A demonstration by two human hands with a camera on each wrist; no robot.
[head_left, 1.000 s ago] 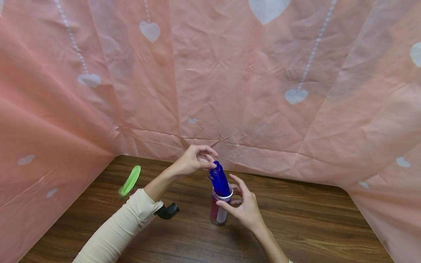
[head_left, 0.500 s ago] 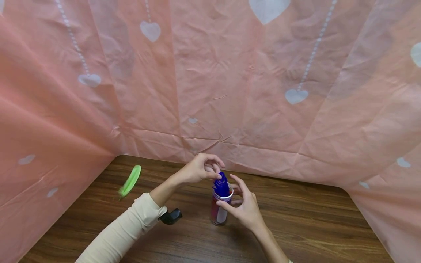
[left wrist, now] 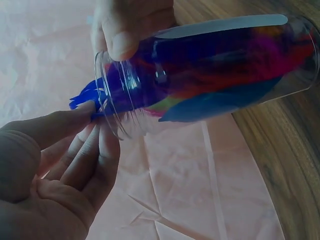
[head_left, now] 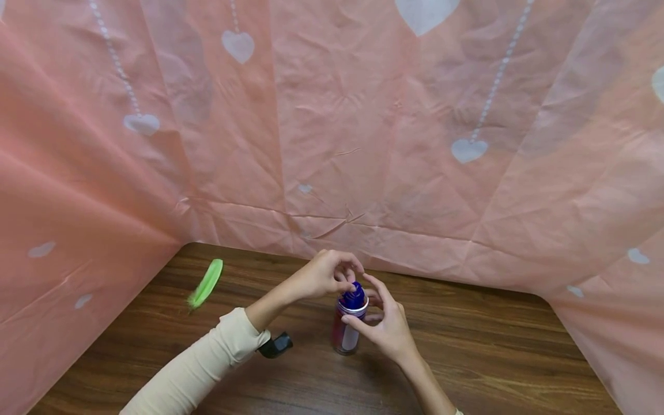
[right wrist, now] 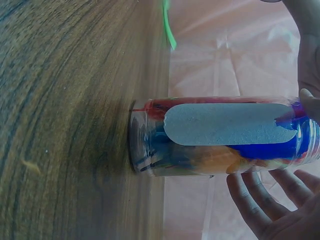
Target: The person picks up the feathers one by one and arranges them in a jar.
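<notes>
A clear jar (head_left: 339, 334) with a pale oblong label (right wrist: 225, 125) stands upright on the table. Feathers in red, blue, orange and other colours fill it in both wrist views. My left hand (head_left: 324, 276) pinches the tip of a blue feather (left wrist: 85, 96) between thumb and finger, right at the jar's mouth. Most of that feather is inside the jar; its ragged top pokes out past the rim. My right hand (head_left: 391, 331) holds the jar near its neck, thumb on one side and fingers on the other.
A bright green feather (head_left: 206, 282) lies on the brown wooden table (head_left: 482, 351) towards the back left. A black curved piece (head_left: 276, 345) sits at my left wrist. Pink cloth (head_left: 373, 144) with white hearts hangs behind and beside the table.
My left hand has moved down and to the right, lowering the blue feather from standing tall above the rim to mostly inside the jar. My right hand and the jar have stayed put.
</notes>
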